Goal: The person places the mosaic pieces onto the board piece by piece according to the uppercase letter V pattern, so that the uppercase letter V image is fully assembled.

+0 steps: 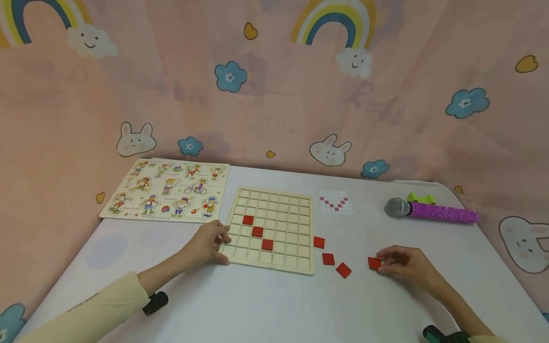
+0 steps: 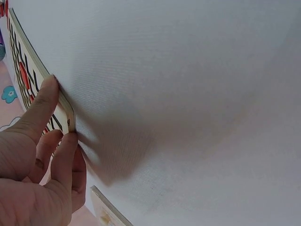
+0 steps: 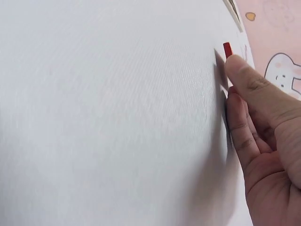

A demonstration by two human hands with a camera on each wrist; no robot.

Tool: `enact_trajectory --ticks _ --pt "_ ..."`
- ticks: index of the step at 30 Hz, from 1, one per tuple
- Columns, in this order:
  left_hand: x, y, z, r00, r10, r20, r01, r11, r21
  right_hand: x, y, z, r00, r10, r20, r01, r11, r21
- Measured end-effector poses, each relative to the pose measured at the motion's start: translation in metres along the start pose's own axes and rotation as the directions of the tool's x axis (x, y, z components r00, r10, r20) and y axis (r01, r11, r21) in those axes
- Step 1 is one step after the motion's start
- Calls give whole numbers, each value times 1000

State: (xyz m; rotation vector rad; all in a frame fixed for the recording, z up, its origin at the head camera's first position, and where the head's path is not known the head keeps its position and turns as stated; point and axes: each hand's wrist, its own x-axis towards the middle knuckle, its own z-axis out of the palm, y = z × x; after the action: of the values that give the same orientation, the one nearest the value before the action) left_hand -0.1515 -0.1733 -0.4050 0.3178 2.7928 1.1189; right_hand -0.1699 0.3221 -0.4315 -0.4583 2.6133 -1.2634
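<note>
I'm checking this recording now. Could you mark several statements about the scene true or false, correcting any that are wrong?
1. The right hand holds a red tile. True.
2. Three placed tiles sit in squares of the grid board. True.
3. The left hand is away from the grid board. False: it grips the board at its left edge, near the near corner.
4. The microphone has a purple handle. True.
5. The small card lies to the left of the grid board. False: the small card lies to its right.
6. Five loose tiles lie between the grid board and the right hand. False: there are three.
</note>
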Motion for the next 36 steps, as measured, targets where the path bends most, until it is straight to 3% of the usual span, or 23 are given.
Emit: enact_trajectory --ticks 3,9,20,36 --pt "-1 -1 0 1000 6 -2 -6 1000 -1 2 -2 4 999 23 -32 -22 999 27" --pt "-2 -1 0 1000 14 -4 -14 1000 -8 9 -13 11 986 146 -77 -144 989 26" --pt "-2 0 0 1000 26 -13 -26 1000 10 28 -34 23 953 229 -197 -240 970 -39" --pt "-3 4 0 1000 21 -18 -21 1000 9 66 -63 49 940 251 -230 -241 968 70"
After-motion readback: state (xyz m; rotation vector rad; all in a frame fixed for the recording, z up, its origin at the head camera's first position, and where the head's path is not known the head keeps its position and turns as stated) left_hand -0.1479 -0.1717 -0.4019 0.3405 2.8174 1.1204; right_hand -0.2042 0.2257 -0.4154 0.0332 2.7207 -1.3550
